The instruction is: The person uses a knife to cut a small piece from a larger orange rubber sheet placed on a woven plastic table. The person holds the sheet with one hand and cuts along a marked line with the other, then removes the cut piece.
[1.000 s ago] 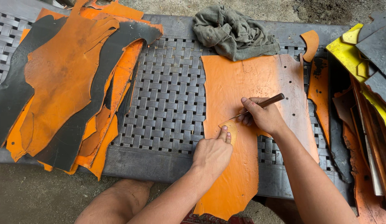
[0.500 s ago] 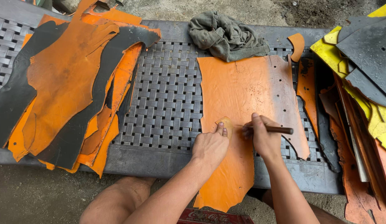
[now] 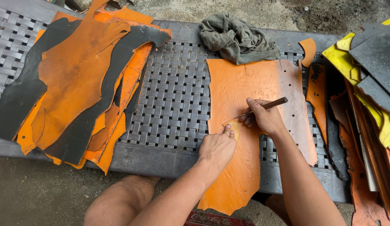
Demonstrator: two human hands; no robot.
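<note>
the large flat orange leather sheet (image 3: 245,125) lay across the grey woven-slat bench (image 3: 174,104), its lower end hanging over the near edge of that bench. on the sheet, near its middle, sat a small yellowish pattern piece (image 3: 233,127). the person's left hand (image 3: 217,147) was closed down flat on that piece, fingertips pressing it to the leather. the right hand (image 3: 265,118) was wrapped in a writing grip around a thin brown-handled marking tool (image 3: 264,106), its tip touching the leather at the upper edge of the pattern piece.

judged by its drape over the edge, the sheet would be pliable and light, not fragile, and likely to slide on the slats unless pinned; it would best be held flat by palm pressure close to the tool tip, or lifted by a free edge.

beyond the sheet, at the far edge of the bench, a crumpled grey-green rag (image 3: 237,39) rested. left of the sheet, well apart, lay a stack of orange and black leather offcuts (image 3: 77,83). right of the sheet, a heap of yellow, grey and orange scraps (image 3: 362,83) crowded the bench end.
</note>
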